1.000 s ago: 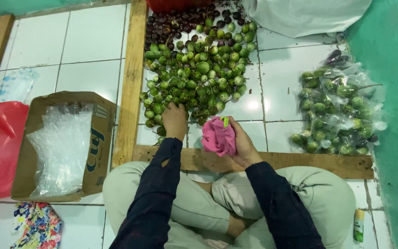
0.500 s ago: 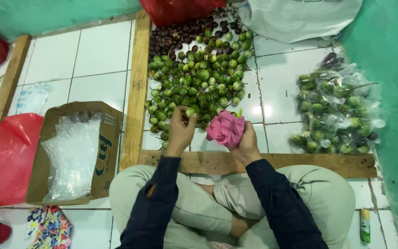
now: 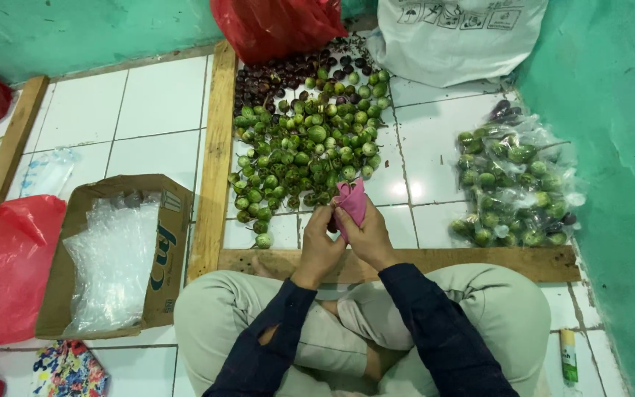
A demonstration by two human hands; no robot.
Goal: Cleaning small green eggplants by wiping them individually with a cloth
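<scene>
I sit cross-legged on a white tiled floor. My right hand (image 3: 368, 238) grips a small pink plastic bag (image 3: 353, 202), held upright in front of me. My left hand (image 3: 320, 245) is at the bag's left edge, fingers pinched at its mouth; whether it holds a fruit is hidden. Just beyond both hands lies a heap of small round green fruits (image 3: 304, 151), with dark purple ones (image 3: 273, 75) at its far side.
Wooden planks (image 3: 212, 151) frame the heap at left and front. Clear packets of green fruits (image 3: 517, 185) lie at right. A cardboard box with clear plastic bags (image 3: 112, 254) sits at left, red bags (image 3: 5, 268) beside it. A white sack (image 3: 457, 33) stands far right.
My left hand left the heap and came to the pink bag's mouth. The bag now stands taller and narrower in my right hand. The camera view shifted slightly.
</scene>
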